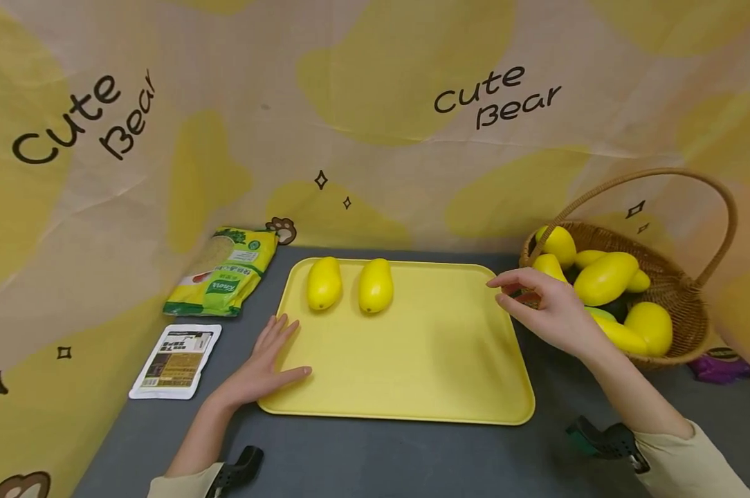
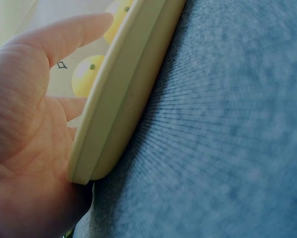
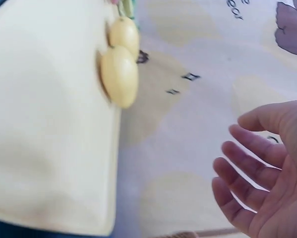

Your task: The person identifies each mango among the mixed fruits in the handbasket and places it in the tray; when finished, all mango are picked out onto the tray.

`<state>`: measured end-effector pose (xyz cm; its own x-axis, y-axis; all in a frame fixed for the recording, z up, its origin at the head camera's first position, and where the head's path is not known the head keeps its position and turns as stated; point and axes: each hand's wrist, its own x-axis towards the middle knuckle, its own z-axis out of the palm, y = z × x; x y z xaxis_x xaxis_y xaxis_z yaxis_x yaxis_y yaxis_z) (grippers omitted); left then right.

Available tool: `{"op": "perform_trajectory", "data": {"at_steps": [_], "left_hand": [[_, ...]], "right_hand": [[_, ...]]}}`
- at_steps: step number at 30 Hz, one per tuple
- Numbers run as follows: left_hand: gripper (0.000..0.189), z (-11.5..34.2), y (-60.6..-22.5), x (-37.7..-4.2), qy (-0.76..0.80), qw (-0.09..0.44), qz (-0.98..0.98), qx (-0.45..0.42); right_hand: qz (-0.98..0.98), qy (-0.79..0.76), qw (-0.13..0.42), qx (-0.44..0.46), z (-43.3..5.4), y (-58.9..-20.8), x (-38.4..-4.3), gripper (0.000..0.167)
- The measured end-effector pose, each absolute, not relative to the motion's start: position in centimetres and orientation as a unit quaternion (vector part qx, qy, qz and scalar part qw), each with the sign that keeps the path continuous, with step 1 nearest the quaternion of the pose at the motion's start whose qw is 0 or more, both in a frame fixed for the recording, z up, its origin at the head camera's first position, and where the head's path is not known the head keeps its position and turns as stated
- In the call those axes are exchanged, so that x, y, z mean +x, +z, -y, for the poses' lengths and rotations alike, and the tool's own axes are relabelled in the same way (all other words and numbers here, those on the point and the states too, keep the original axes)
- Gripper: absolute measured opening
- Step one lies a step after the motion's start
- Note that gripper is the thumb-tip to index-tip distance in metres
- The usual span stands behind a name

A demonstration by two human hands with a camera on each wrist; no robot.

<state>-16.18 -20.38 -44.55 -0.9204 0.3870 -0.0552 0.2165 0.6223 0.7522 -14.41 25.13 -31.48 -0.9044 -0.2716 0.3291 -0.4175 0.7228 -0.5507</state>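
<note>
Yellow tray (image 1: 437,366); basket (image 1: 677,283) sits right of it, insides only showing in head view. Right hand (image 1: 552,311)'s at the tray's right edge, fingers loosely bent, palm visible from the right wrist. Left hand (image 1: 259,373)'s spread at its left edge. Two fruits (image 1: 324,283) lie far-left on the tray.

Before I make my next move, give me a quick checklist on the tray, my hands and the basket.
1. Left hand at the tray: ok, at its left edge.
2. Left fruit and right fruit apart on the tray: ok, both near its far edge.
3. Right hand gripping a fruit: not ok, it holds nothing.
4. More yellow fruit in the basket: ok, several lie inside.
5. Bottom of the basket's pile: cannot tell, hidden.
</note>
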Motion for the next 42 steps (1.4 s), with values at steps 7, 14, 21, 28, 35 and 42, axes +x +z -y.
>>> {"op": "perform_trajectory", "data": {"at_steps": [7, 14, 21, 28, 35, 42], "left_hand": [[0.093, 20.6, -44.5, -16.0, 0.401, 0.107, -0.894, 0.167], [0.092, 20.7, -44.2, -15.9, 0.401, 0.107, -0.895, 0.167], [0.092, 20.6, -44.2, -15.8, 0.405, 0.109, -0.893, 0.162], [0.092, 20.5, -44.4, -15.8, 0.403, 0.114, -0.893, 0.161], [0.092, 20.3, -44.1, -15.9, 0.405, 0.11, -0.892, 0.167], [0.091, 20.3, -44.1, -16.0, 0.405, 0.11, -0.892, 0.168]], "right_hand": [[0.948, 0.255, 0.085, 0.172, -28.4, -28.3, -14.4, 0.016], [0.978, 0.163, -0.021, 0.132, -32.0, -25.7, -16.0, 0.032], [0.988, 0.1, -0.059, 0.102, -35.1, -25.0, -18.9, 0.038], [0.989, 0.09, -0.103, 0.064, -38.7, -25.8, -20.5, 0.056], [0.985, 0.114, -0.129, 0.001, -41.0, -27.0, -20.8, 0.091], [0.983, 0.113, -0.146, -0.01, -41.7, -28.3, -20.8, 0.103]]}}
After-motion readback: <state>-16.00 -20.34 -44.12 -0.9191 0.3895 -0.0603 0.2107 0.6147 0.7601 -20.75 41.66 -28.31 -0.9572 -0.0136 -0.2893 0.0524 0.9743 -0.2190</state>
